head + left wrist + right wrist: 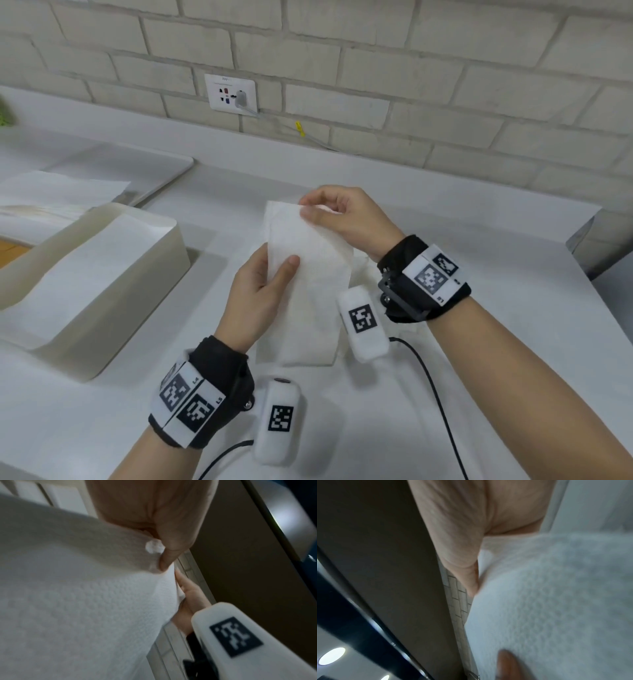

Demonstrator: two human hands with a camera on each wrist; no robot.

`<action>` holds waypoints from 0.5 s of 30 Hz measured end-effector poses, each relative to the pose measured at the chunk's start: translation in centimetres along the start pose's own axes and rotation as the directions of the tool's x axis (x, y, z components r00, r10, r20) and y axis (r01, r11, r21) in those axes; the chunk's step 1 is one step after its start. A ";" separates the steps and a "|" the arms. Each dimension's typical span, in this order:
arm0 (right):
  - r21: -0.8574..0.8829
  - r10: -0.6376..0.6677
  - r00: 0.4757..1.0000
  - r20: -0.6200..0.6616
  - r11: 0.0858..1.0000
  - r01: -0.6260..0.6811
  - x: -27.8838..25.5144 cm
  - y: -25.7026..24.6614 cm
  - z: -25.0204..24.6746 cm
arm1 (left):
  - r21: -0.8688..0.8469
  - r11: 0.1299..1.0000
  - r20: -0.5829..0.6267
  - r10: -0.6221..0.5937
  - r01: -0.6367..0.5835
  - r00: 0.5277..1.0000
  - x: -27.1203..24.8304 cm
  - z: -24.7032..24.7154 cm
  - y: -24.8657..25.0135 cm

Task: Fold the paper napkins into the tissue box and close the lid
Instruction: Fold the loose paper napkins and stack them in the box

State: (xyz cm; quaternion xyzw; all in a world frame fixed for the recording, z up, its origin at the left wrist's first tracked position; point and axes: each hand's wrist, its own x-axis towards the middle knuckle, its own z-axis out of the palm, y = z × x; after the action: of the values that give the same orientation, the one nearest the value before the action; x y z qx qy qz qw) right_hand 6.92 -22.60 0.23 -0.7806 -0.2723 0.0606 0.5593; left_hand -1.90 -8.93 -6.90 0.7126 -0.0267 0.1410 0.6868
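We are holding the napkin (310, 270) just right of the tissue box (102, 274), left hand (260, 298) pinching its near edge, right hand (346, 219) pinching the far corner (thin, tears easily); matching edges squarely before creasing.
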 end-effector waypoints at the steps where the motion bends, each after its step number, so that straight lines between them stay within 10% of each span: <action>1: 0.033 0.020 0.998 -0.056 0.999 -0.018 0.6 0.5 0.6 | -0.002 1.000 -0.041 -0.027 0.027 0.999 0.2 -0.6 -0.3; 5: -0.161 0.181 0.979 -0.090 0.968 -0.194 3.5 3.9 2.9 | -0.001 0.992 -0.176 -0.126 0.128 0.976 0.9 -3.8 -1.5; 9: -0.822 0.346 0.910 0.228 0.570 -0.010 4.9 8.2 6.0 | 0.038 0.982 -0.271 -0.171 0.188 0.947 1.4 -6.0 -1.9; 15: -0.889 0.346 0.912 0.220 0.455 0.042 5.4 9.0 8.1 | 0.081 0.986 -0.289 -0.113 0.142 0.951 0.5 -7.8 -2.3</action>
State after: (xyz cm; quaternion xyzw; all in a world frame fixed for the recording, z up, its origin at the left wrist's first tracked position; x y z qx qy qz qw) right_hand 11.44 -15.17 -9.77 -0.9502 -0.2919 0.1088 0.0071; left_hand -2.18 -1.05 -8.86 0.7191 0.1253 0.1979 0.6543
